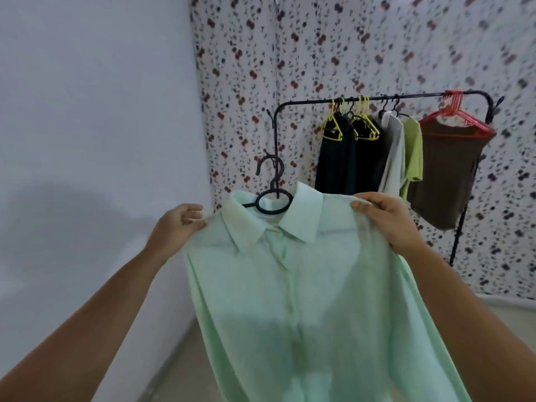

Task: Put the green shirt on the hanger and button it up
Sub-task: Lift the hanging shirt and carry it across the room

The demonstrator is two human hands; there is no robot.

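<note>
The pale green shirt (304, 300) hangs in front of me with its front facing me and the placket closed down the middle. A black hanger (272, 195) sits inside the collar, its hook sticking up above the neck. My left hand (178, 227) pinches the shirt's left shoulder. Over on the other side, my right hand (385, 221) grips the right shoulder, thumb over the fabric. Both hands hold the shirt up in the air. The hanger's arms are hidden under the fabric.
A black clothes rail (377, 97) stands at the back right before a flower-print curtain (348, 53). On it hang dark garments on yellow hangers, a white and a lime top, and a brown top (446, 172) on a red hanger. A plain white wall is to the left.
</note>
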